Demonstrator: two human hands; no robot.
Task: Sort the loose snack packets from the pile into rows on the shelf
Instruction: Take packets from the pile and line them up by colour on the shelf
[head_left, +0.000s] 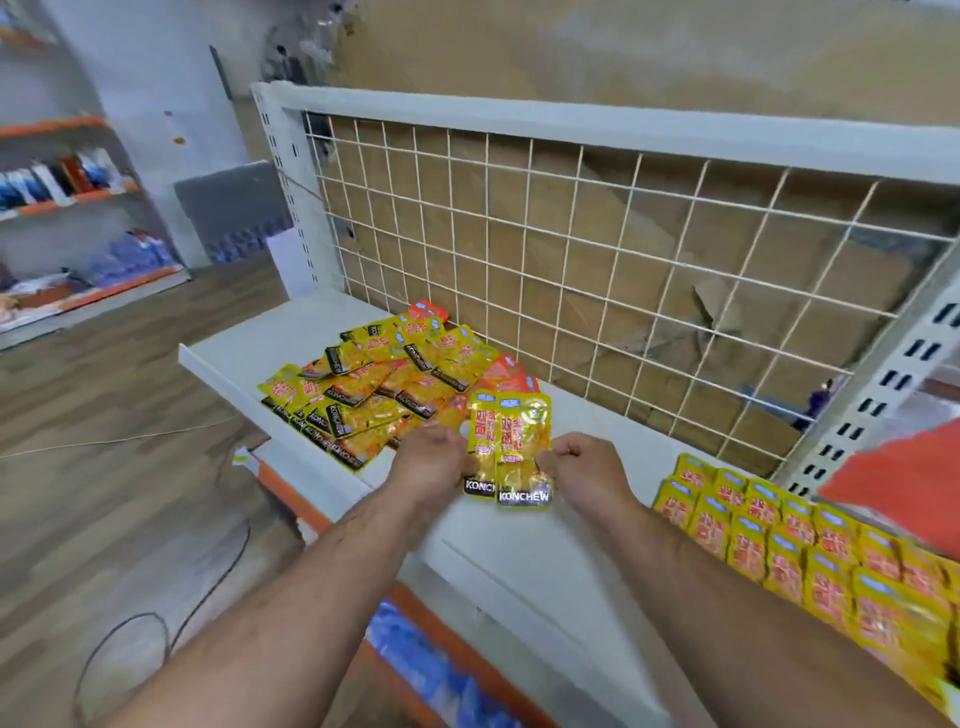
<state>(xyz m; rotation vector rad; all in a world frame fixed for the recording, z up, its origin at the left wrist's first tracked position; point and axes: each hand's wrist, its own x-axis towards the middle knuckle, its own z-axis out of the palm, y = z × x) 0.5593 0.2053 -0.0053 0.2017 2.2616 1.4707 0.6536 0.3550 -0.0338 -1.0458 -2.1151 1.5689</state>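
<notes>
Far to the left of your grip, across the wooden floor (104, 467) with a dark cable (208, 587) looping over it, stands orange-edged shelving (67, 197) holding blurred goods. Closer in, just left of your left hand and beyond it, the pile (363, 389) of loose snack packets lies on the white shelf (519, 551). It is mostly yellow, the packets overlapping at all angles, with a few orange ones along its far side.

Your left hand (434, 460) sits at the pile's near right edge, knuckles up, with its fingers curled onto the left edge of the two yellow packets (511, 447) you hold. The two overlap side by side, black KONCHEW bands nearest you, over bare shelf between your hands. Whether they touch the shelf cannot be told. Your right hand (589, 467) is curled like a loose fist and pinches the packets' right edge.

Behind the grip rises the white wire grid (571, 234), with brown cardboard (649, 312) showing through it. Below the grip, under the shelf front, blue packs (415, 660) lie on a lower level.

Right of your right hand, and apart from it, the rows (779, 535) of yellow packets lie in neat overlapping lines on the same shelf. Above them, at the frame's right edge, is a blurred orange-red shape (904, 483) too smeared to identify.
</notes>
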